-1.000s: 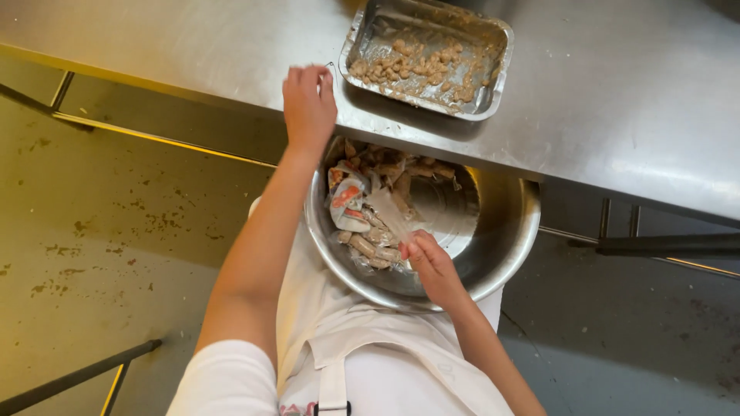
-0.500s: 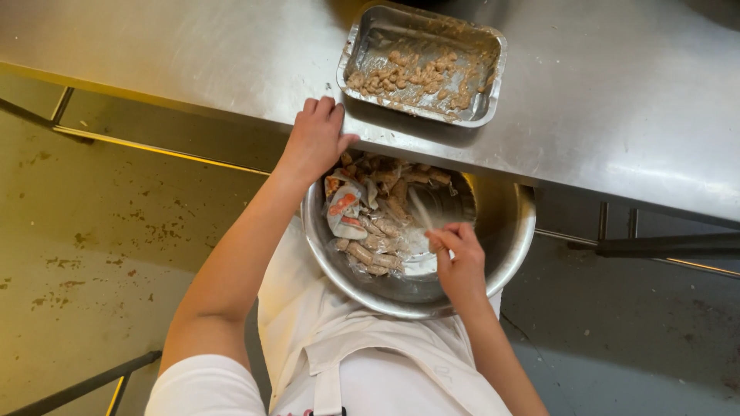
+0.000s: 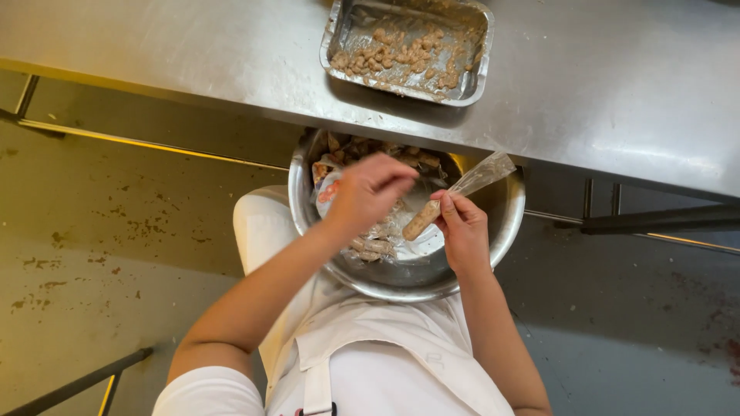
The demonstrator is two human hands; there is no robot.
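Observation:
A round steel bowl (image 3: pixel 501 231) rests on my lap under the table edge, filled with small wrapped sausages and torn wrappers. My right hand (image 3: pixel 462 231) holds one pale sausage (image 3: pixel 421 221) over the bowl, with its clear wrapper (image 3: pixel 482 176) trailing up to the right. My left hand (image 3: pixel 368 192) hovers over the bowl's left half with fingers curled toward the sausage's end; whether it touches it I cannot tell. A rectangular steel tray (image 3: pixel 470 91) on the table holds several unwrapped sausage pieces.
The steel table (image 3: pixel 193 54) spans the top of the view, its edge just above the bowl. Metal leg bars (image 3: pixel 655 219) run at the right and a dark bar (image 3: pixel 77 381) at the lower left. The stained floor (image 3: pixel 92 231) lies to the left.
My left hand came off the table edge and moved down over the bowl. My right hand lifted a sausage with its wrapper out of the pile.

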